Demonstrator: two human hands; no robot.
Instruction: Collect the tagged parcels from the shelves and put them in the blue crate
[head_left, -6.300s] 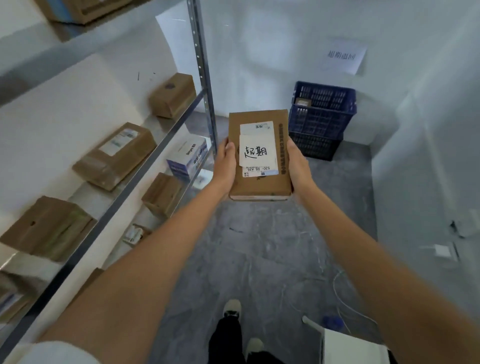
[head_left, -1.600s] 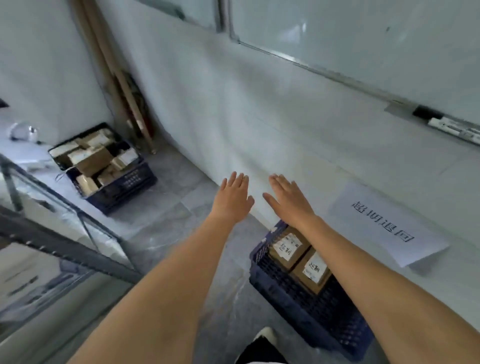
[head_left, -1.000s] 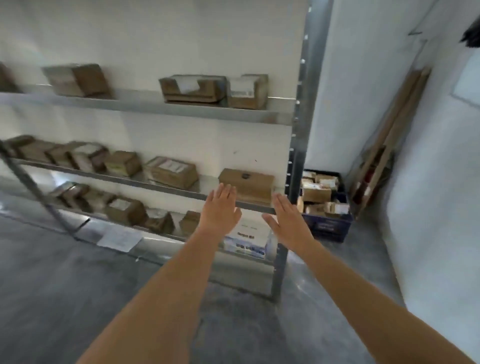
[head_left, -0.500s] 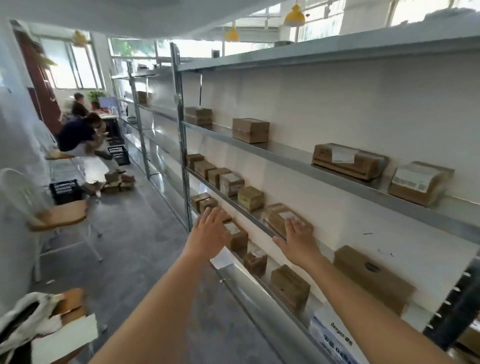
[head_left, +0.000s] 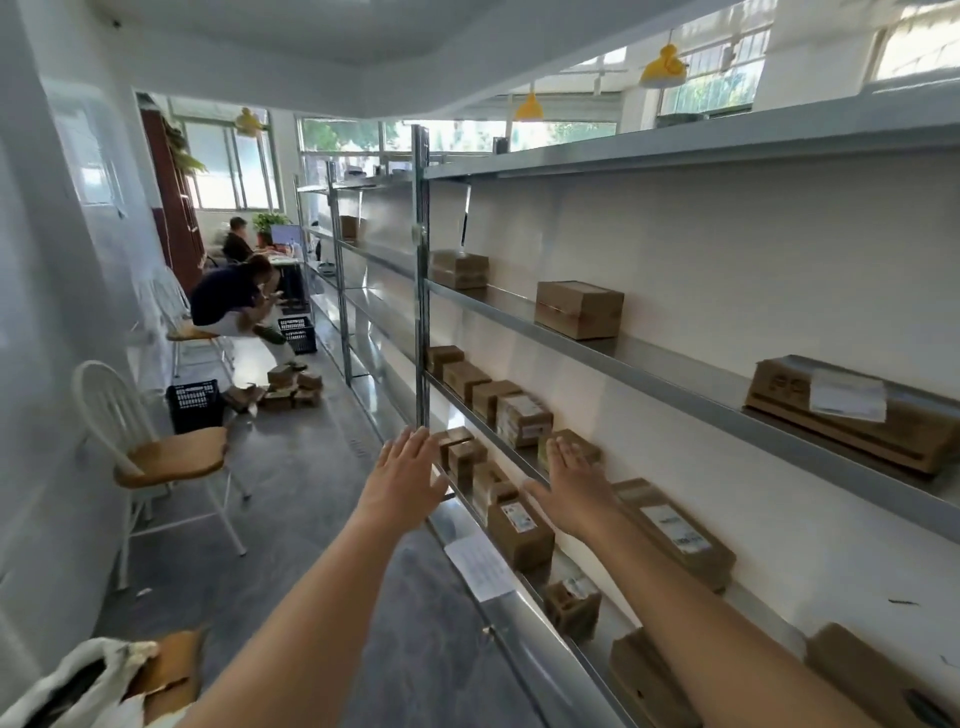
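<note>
Both hands are empty, fingers straight and spread: the left hand (head_left: 402, 480) hangs over the aisle just left of the shelf edge, the right hand (head_left: 574, 488) reaches over the middle shelf (head_left: 519, 467). The parcels (head_left: 522, 418) are small brown cardboard boxes standing in a row along that shelf, with more on the shelf above and the one below. Which of them carry the tag I cannot tell for sure; the flat box (head_left: 852, 410) on the upper shelf at the far right has a loose white slip lying on top, and several others show printed labels.

By their look they should be stiff and light, dry cardboard that gives a fair hold and is not slippery. The small ones can likely go in one hand, fingers over the top and thumb on the near face; the long flat one wants both hands at its ends, since it may sag or tip.

The blue crate is not in sight here. Two dark crates (head_left: 195, 405) stand on the floor down the aisle at the left; what is in them I cannot see
</note>
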